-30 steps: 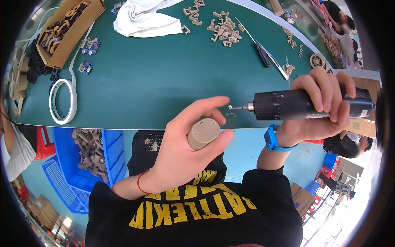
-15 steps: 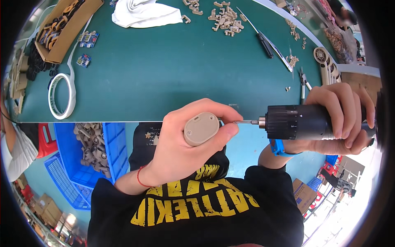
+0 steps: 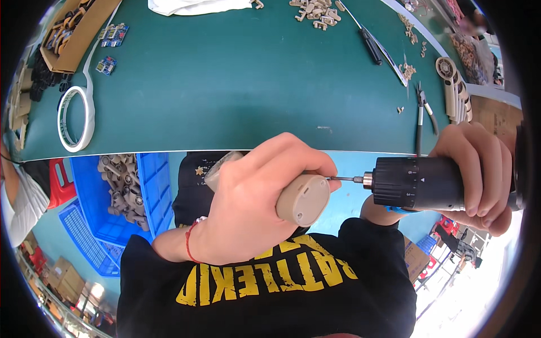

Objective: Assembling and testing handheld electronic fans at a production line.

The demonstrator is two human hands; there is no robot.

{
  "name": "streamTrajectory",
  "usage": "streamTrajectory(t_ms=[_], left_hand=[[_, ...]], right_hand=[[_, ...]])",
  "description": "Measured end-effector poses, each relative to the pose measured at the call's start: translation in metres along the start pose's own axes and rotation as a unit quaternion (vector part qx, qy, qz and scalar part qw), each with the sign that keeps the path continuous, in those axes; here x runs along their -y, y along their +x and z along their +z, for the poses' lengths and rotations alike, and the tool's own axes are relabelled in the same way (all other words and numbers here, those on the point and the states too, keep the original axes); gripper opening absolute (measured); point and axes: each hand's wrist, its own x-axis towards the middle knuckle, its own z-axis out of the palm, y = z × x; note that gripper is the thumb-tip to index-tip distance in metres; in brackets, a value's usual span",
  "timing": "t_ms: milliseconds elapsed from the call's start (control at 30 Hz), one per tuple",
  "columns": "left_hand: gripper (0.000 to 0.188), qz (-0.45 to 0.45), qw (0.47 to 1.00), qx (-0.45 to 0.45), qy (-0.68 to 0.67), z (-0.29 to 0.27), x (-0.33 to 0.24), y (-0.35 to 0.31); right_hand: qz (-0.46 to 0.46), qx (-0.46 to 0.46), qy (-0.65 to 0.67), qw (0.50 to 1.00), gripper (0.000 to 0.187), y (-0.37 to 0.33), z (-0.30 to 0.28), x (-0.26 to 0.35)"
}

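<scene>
My left hand (image 3: 259, 197) is wrapped around a beige plastic housing (image 3: 304, 203), whose oval end with two small screw holes faces right and toward me. Another beige part of it shows behind the knuckles. My right hand (image 3: 476, 174) grips a black electric screwdriver (image 3: 417, 181) held level, pointing left. Its thin bit (image 3: 346, 179) reaches the fingertips of my left hand, beside the upper edge of the oval end. Whether a screw sits on the bit is hidden by the fingers.
A blue bin (image 3: 158, 188) of beige parts stands below the table edge at left. On the green table (image 3: 225, 101) lie a tape roll (image 3: 84, 121), small blue circuit boards (image 3: 107, 65), a screwdriver (image 3: 371, 46), tweezers (image 3: 394, 67), cutters (image 3: 421, 112) and small beige pieces (image 3: 318, 12).
The housing has tilted in my left hand, its oval end turning rightward and moving lower right toward the bit. The electric screwdriver has shifted slightly right and down. The view has moved a little.
</scene>
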Motion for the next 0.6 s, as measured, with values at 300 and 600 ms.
streamTrajectory(t_ms=[300,600], left_hand=[[0.03,0.02,0.999,0.005,0.036,-0.001,-0.001,-0.004],[0.033,-0.037,0.997,0.044,-0.06,-0.004,0.006,-0.015]], right_hand=[[-0.005,0.039,0.014,0.999,0.023,-0.004,-0.004,0.0],[-0.335,0.117,0.26,0.898,0.013,0.015,0.012,-0.03]])
